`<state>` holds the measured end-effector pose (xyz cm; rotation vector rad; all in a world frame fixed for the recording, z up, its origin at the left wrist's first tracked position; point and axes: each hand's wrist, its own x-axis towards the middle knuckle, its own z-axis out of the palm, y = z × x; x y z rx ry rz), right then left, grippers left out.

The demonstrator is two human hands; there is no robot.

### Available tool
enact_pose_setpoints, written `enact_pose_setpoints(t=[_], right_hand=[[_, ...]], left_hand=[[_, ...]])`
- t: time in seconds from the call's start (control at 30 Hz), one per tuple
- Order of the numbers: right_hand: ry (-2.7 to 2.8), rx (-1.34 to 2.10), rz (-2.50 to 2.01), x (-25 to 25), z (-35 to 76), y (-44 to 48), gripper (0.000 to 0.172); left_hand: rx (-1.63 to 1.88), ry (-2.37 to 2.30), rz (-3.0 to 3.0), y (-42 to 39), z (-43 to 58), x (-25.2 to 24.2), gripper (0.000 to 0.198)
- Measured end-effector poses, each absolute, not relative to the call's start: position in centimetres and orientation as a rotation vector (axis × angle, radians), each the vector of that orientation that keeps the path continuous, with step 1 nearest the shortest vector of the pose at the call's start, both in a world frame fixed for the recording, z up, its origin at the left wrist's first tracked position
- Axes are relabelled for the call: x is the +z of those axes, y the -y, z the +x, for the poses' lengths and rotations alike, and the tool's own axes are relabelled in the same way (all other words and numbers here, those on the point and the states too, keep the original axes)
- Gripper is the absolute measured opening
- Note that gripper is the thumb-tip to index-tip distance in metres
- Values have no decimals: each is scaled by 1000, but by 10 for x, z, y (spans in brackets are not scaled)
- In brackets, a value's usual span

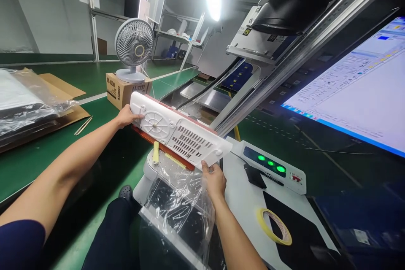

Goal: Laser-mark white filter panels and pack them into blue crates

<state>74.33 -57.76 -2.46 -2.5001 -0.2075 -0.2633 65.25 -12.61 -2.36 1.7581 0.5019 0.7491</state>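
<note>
the left hand and right hand are gripping opposite ends of the white panel over the orange strip, while loose clear film dangling by the right is probably risking a snag.

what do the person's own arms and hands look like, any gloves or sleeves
The left hand and right hand are bare, with no gloves and no watch or bracelet showing at the wrists. A plain dark navy sleeve shows on the left arm, leaving the forearm uncovered. The right arm is bare as far as it shows.
</note>
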Motion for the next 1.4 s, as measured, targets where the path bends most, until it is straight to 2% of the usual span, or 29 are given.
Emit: enact_pose_setpoints(t=[0.1,0.23,0.53,0.73,0.83,1.13,1.4], right_hand=[[155,-281,-2507,-22,744,576,40],[136,-309,-2503,-20,741,578,42],[144,-325,-2477,-17,734,581,47],[187,-251,-2451,-13,676,608,64],[227,-272,-2435,-19,631,636,67],[504,-659,-2557,-36,529,727,54],[700,-842,-2607,-29,473,739,48]], left_hand=[[747,-525,1778,126,651,-18,81],[838,-626,1708,129,652,-22,87],[820,-542,1831,126,634,-17,83],[843,-505,1737,141,582,-31,86],[914,-460,1689,160,536,-39,85],[1041,-547,1574,226,410,-36,73],[1089,-515,1547,241,357,-28,73]])
